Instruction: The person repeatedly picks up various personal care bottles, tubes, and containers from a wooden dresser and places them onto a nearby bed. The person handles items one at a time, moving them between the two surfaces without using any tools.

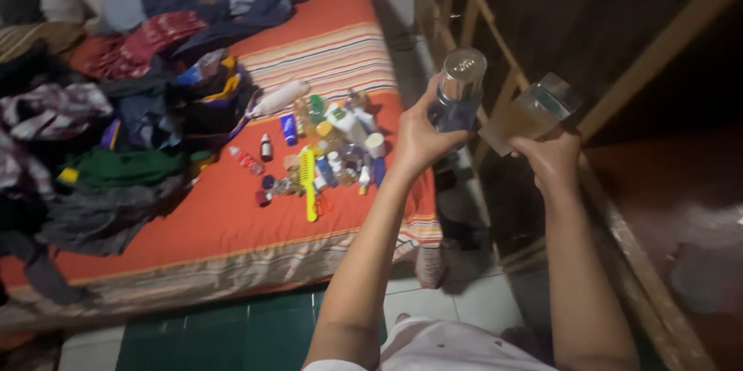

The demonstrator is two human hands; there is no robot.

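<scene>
My left hand [422,139] grips a round glass bottle with a shiny metal cap [460,88], held up in front of me. My right hand [551,156] holds a flat rectangular glass bottle with pale liquid [530,113], tilted, just right of the first. Both bottles hang above the gap between the bed and a wooden frame. Down to the left, a cluster of small bottles, tubes and jars [333,147] lies on the orange bedsheet [232,216], with a yellow-green comb [309,181] among them.
Piles of clothes [93,147] and a dark bag [209,100] cover the bed's left half. A wooden railing [495,46] and a dark wooden surface [658,208] stand to the right. Green and white floor tiles [232,332] lie below.
</scene>
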